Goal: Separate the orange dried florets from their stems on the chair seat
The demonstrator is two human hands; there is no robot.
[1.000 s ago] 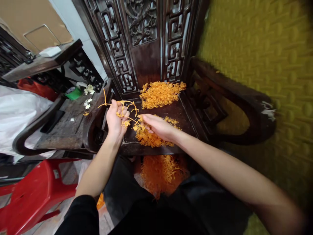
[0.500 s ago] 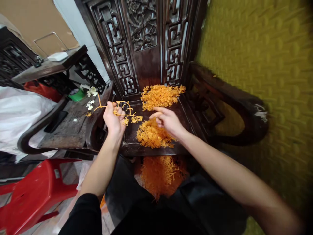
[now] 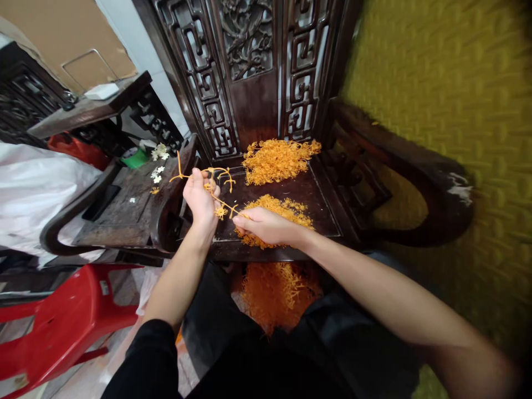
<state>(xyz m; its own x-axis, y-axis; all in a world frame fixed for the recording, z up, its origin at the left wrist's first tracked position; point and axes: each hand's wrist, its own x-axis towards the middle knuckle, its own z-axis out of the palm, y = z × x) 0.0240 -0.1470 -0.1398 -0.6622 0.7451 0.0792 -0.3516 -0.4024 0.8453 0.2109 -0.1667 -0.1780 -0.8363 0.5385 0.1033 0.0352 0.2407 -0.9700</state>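
Observation:
My left hand (image 3: 201,195) is closed around a thin, branching orange plastic stem (image 3: 220,173), whose prongs stick out on both sides of the fist. My right hand (image 3: 262,224) pinches the lower end of a branch of this stem, close to a small spiky orange blossom piece (image 3: 221,212). Beneath the right hand lies a heap of orange flower pieces (image 3: 286,208), partly covered by it. A second orange heap (image 3: 278,160) rests farther back on the dark wooden seat (image 3: 266,191).
A carved chair back (image 3: 253,111) rises behind the seat, with a curved armrest (image 3: 440,194) at right. On the left chair are white blossoms (image 3: 158,173) and green tape (image 3: 135,159). More orange pieces (image 3: 270,293) hang below between the knees. A red stool (image 3: 62,327) stands lower left.
My right hand has moved left and down from above the near heap and now grips the stem's branch end, which tilts downward. The left hand keeps its hold. The view has shifted slightly.

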